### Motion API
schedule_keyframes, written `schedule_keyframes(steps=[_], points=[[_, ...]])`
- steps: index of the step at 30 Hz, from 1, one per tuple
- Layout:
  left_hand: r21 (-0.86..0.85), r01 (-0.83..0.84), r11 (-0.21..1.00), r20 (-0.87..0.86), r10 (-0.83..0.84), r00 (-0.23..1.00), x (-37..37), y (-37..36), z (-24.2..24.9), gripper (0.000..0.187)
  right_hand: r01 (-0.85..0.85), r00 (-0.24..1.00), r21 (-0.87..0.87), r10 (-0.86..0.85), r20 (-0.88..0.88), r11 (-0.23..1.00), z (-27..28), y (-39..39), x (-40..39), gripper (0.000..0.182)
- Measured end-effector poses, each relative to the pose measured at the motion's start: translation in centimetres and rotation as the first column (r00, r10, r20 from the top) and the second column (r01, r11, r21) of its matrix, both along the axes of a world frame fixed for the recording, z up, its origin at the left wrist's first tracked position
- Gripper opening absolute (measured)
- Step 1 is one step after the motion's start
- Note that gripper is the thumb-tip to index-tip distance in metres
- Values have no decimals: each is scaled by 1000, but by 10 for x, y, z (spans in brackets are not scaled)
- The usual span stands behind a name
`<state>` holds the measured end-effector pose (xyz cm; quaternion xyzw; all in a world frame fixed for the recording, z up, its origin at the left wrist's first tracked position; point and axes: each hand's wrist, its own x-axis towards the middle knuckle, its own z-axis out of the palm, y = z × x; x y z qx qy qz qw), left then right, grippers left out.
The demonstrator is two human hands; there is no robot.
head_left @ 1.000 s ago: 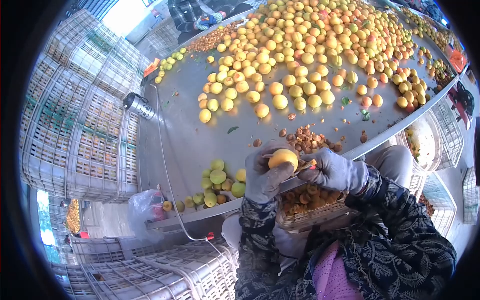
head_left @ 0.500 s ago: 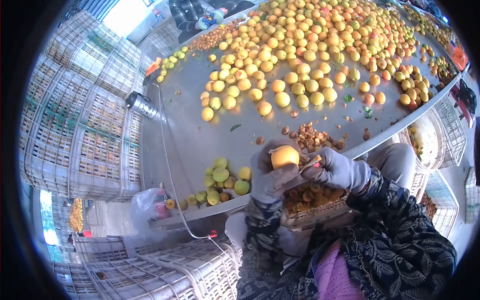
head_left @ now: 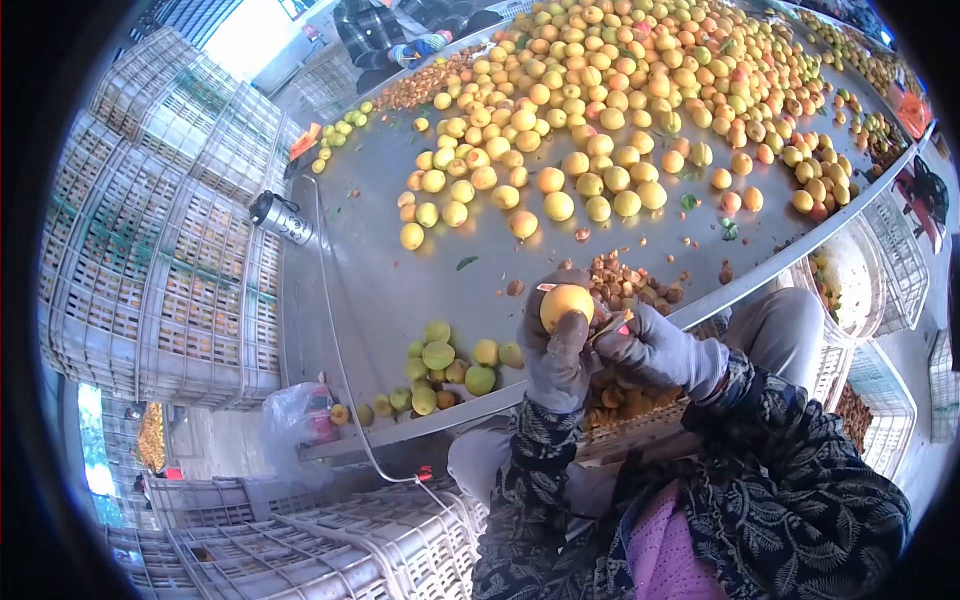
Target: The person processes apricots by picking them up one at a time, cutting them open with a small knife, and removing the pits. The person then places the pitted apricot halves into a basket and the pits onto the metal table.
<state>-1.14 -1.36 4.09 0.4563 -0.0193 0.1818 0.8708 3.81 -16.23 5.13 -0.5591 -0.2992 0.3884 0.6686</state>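
Note:
Both hands wear grey, stained gloves and meet over the table's near edge. My left hand (head_left: 556,358) is closed around a yellow-orange apricot (head_left: 567,308), its thumb pressed on the near side. Close beside it, my right hand (head_left: 655,350) is closed on a small tool with a red part (head_left: 624,328); its blade or tip is mostly hidden by the fingers. Just beyond the hands lies a heap of brown apricot stones (head_left: 635,283). Below them, a crate (head_left: 610,437) holds brownish-orange fruit pieces, partly covered by my hands.
A large heap of apricots (head_left: 600,110) spreads over the metal table (head_left: 390,300). Greener fruit (head_left: 438,356) sits at the near left edge. A steel flask (head_left: 282,218), a bent metal rod (head_left: 335,330) and stacked crates (head_left: 160,240) are leftward. Another person's sleeve (head_left: 420,47) shows at the far side.
My left hand has shifted slightly right, and its thumb now lies higher against the apricot. My right hand stays close beside it, still gripping the red-marked tool. The view has shifted slightly.

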Motion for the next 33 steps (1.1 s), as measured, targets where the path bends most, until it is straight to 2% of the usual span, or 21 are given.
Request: schedule_keyframes(steps=[1,2,3,4,5,7,8,10,11,13,15,16,17,19,21,23,27,29,30,31,33], points=[[63,44,997,-13,-43,999,-2,7,0,40,-1,1000,-6,1,-3,1000,-3,-1,5,42],[57,43,997,-11,-42,999,-1,15,2,40,-34,991,-28,37,125,999,-8,-3,13,42],[261,103,960,-28,-99,995,0,24,5,39,-65,965,-53,77,252,996,-10,-5,22,43],[453,158,877,-58,-148,987,-1,30,7,37,-133,955,-89,152,253,987,-7,-8,29,38],[452,155,878,-56,-145,988,-2,33,8,37,-137,954,-90,155,254,987,-6,-10,35,38],[413,250,876,-93,-233,968,-8,36,11,37,-200,893,-270,288,345,942,-6,-13,42,32],[412,251,876,-96,-232,968,-10,41,15,37,-201,910,-317,297,290,927,-2,-16,42,30],[276,546,791,-442,-400,803,-13,50,22,40,-289,895,-384,389,216,877,4,-18,51,31],[277,547,790,-444,-399,802,-15,47,23,40,-372,869,-442,474,143,816,6,-18,53,31],[347,334,876,-369,-200,908,-19,38,24,34,-306,888,-423,416,197,853,-4,-15,51,31],[415,306,857,-393,-134,910,-9,38,18,33,4,952,42,-17,306,999,-13,-4,45,32],[477,279,833,-418,-64,906,-4,37,15,33,155,973,-7,-154,-169,988,-12,-7,38,31],[477,280,833,-419,-64,906,-3,35,13,33,156,973,-7,-155,-170,988,-15,-4,38,31],[566,149,811,-387,102,916,0,25,17,40,302,917,71,-270,-294,951,-19,14,35,33],[612,106,784,-273,83,958,3,22,1,46,463,882,109,-445,-155,880,-24,31,28,35],[587,-63,807,-48,113,992,3,17,-4,44,562,826,83,-556,-91,823,-23,40,26,34],[690,-120,714,-32,195,980,-1,16,-7,42,529,828,-7,-517,-217,849,-14,41,22,33],[798,-237,555,77,296,952,-2,13,-4,43,520,842,-43,-520,-141,853,-9,42,24,26],[814,-182,551,-6,322,947,-3,11,-5,44,533,841,-61,-537,-67,844,-1,41,22,26],[876,-200,438,52,327,944,-3,11,-5,45,557,821,94,-564,87,825,-19,46,29,27],[889,-297,348,169,354,920,-1,9,-4,45,663,632,183,-674,382,726,-9,53,18,27]])
